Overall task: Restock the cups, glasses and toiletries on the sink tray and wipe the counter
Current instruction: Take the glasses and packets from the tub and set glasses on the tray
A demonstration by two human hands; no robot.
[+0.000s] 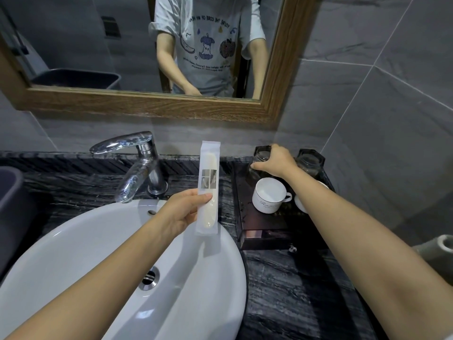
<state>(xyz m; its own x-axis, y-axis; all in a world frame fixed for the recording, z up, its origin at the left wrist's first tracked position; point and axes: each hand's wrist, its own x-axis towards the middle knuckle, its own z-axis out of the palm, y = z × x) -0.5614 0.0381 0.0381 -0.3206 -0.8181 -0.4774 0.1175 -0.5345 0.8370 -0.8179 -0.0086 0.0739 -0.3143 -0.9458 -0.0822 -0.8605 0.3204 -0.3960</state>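
Two hands busy: right hand (275,159) closing round clear faceted glass tumbler (257,165) at back of dark tray (247,212); left hand (182,212) pinching white sealed comb packet (208,185) over basin. Risk: forearm knocking white ceramic cup (269,196) w/ handle.

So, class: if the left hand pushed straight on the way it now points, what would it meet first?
Probably the tray's left edge. The left hand, pinching the wrapped toothbrush packet, points right and away across the dark counter; depth is uncertain.

A chrome faucet (137,165) is seen at centre left above a white basin (85,261). A wood-framed mirror (274,69) is mounted across the top.
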